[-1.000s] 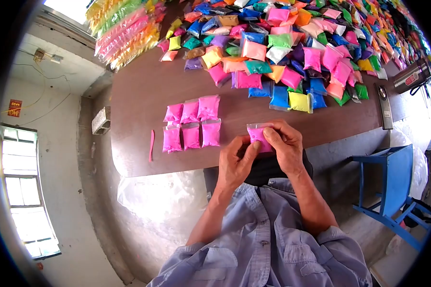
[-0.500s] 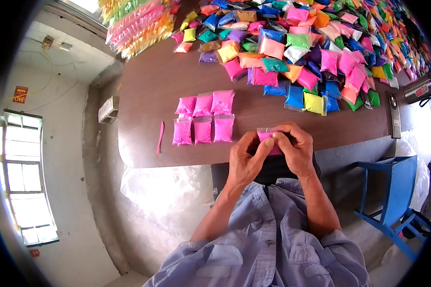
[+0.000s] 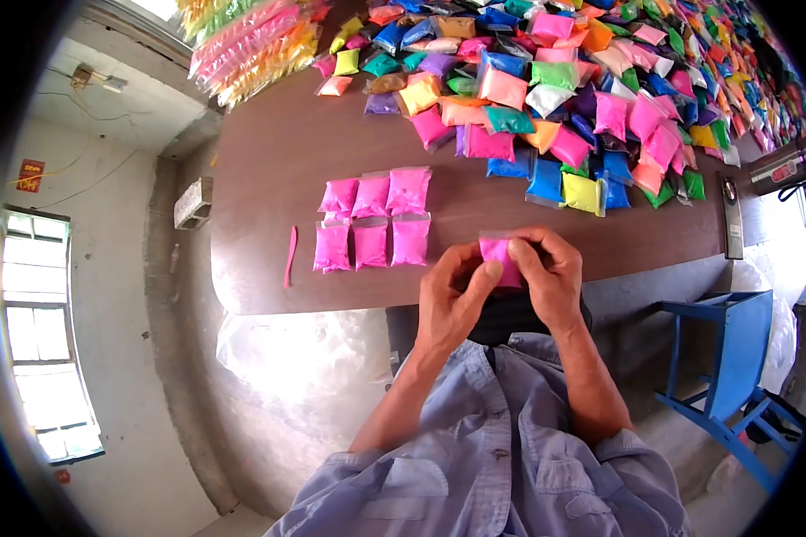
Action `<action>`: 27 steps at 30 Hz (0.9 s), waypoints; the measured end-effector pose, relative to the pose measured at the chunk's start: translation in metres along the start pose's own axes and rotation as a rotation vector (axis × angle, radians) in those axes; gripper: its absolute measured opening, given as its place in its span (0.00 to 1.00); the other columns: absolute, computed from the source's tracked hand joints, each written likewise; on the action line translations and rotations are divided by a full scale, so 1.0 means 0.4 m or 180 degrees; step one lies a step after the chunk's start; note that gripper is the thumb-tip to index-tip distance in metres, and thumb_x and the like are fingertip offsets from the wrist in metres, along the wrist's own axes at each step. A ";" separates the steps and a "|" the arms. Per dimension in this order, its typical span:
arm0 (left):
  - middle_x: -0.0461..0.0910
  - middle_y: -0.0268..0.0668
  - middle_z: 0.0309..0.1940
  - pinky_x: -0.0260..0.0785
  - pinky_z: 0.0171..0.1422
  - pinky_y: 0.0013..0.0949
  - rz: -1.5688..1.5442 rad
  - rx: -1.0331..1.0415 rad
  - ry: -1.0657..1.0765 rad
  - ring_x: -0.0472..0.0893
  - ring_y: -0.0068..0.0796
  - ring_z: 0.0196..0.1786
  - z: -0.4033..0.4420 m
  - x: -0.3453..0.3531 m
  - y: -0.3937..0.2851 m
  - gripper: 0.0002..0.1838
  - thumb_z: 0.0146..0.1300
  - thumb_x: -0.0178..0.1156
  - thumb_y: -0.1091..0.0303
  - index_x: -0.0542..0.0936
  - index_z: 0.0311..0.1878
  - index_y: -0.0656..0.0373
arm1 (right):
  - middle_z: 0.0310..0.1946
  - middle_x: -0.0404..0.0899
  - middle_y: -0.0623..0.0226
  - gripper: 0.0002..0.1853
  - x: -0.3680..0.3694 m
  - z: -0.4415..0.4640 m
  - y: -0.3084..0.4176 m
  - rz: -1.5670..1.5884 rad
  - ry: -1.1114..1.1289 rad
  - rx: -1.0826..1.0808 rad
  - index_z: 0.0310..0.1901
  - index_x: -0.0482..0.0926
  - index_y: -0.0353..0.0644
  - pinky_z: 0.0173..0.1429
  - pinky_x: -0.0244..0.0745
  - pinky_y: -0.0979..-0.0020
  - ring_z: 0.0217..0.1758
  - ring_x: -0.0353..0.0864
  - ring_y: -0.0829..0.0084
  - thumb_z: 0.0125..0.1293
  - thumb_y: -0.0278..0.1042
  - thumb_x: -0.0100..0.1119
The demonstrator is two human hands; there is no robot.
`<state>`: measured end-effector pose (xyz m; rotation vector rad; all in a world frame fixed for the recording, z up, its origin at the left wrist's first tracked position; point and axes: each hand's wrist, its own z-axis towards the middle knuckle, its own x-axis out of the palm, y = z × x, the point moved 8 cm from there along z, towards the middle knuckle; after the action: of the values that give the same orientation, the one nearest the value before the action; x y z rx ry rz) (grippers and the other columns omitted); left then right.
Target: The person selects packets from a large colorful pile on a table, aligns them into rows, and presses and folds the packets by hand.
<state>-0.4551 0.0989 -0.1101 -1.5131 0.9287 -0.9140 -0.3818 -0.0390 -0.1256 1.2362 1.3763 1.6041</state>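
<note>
Between my two hands, at the table's near edge, is a small clear bag of pink material [image 3: 502, 260]. My left hand [image 3: 458, 291] grips its left side, thumb across the front. My right hand [image 3: 549, 273] pinches the other side near the top, its thumb pressed on the bag's face. The clear upper strip of the bag shows above the thumbs. To the left lie several similar pink bags [image 3: 370, 242] in two rows. Further left a thin pink strip-like tool [image 3: 291, 256] lies by itself on the brown table [image 3: 260, 179].
A large heap of small coloured bags [image 3: 546, 98] covers the table's far side. Long clear packs [image 3: 260, 49] are stacked at the far left. A dark flask [image 3: 782, 168] is at the right edge, with a blue stool [image 3: 730, 358] below. A concrete block [image 3: 193, 204] is beyond the left edge.
My thumbs have shifted apart and lower, so more of the pink bag's face shows. The whole view has moved slightly; the bags on the table stay in place.
</note>
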 end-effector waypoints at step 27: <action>0.84 0.44 0.35 0.75 0.46 0.43 0.3693 0.0773 -0.1810 0.84 0.45 0.39 0.048 -0.739 -0.089 0.07 0.67 0.69 0.67 0.87 0.40 0.60 | 0.28 0.81 0.63 0.11 -0.076 -0.031 0.085 -0.2673 -0.0580 -0.0603 0.48 0.82 0.40 0.34 0.77 0.69 0.26 0.80 0.72 0.68 0.33 0.70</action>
<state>-0.5525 0.3805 -0.0968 -0.7136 0.9962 0.2385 -0.3808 -0.0783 -0.0992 0.5409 1.3300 0.9688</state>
